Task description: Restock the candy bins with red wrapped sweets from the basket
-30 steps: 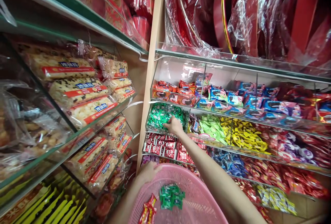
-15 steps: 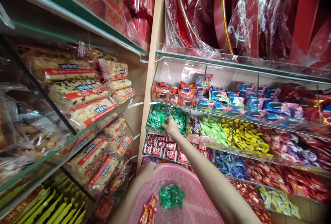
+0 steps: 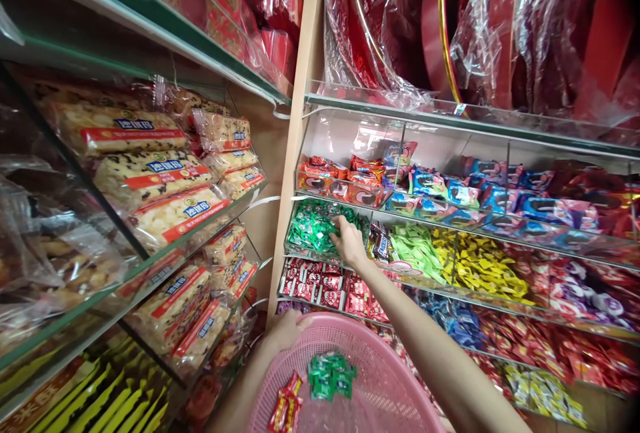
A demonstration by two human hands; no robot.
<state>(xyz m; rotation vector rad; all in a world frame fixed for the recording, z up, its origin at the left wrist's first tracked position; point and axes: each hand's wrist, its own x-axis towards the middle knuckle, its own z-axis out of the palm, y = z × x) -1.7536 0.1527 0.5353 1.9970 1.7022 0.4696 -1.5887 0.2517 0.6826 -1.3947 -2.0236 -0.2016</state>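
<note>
My left hand [image 3: 289,330] grips the left rim of a pink plastic basket [image 3: 320,324]. Inside the basket lie a small heap of green-wrapped candies [image 3: 331,376] and a few red-and-yellow packets [image 3: 287,408]. Over the right part of a shelf compartment of green-wrapped candies [image 3: 313,225], my right hand [image 3: 349,241] reaches in, thumb and index finger apart, the other fingers curled. I see nothing held between its fingers; the palm side is partly hidden.
Clear dividers separate the shelf's candies: dark Snickers packets [image 3: 381,246], light-green candies [image 3: 415,250] and yellow ones [image 3: 477,266]. Red-and-white packets [image 3: 313,281] lie one tier lower. Wrapped puffed-grain bars [image 3: 170,173] fill glass shelves at left. A wooden upright [image 3: 296,133] stands between.
My right hand has shifted right across the green-wrapped candies, and its thumb and index finger have spread. My left hand still grips the basket rim; the basket's contents look the same.
</note>
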